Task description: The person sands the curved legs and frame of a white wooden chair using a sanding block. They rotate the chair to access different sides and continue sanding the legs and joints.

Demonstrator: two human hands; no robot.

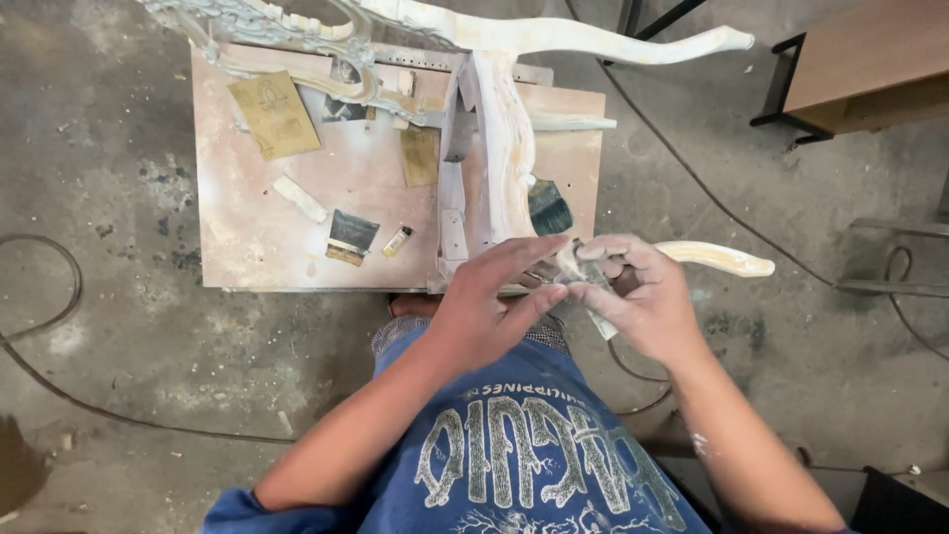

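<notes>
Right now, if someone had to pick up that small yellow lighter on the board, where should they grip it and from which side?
Pinch the small yellow lighter across its long sides, coming straight down from above. It lies flat and slightly tilted on the board, with bare surface either side, though the dark sanding block sits close on its left. Both the left hand and right hand are busy at the chair leg.

packages: small yellow tube-shaped container with dark cap [397,240], lying tilted near the middle of the tabletop [247,227], toward its near edge | labels: none legible on it | signs: none | screens: none
</notes>
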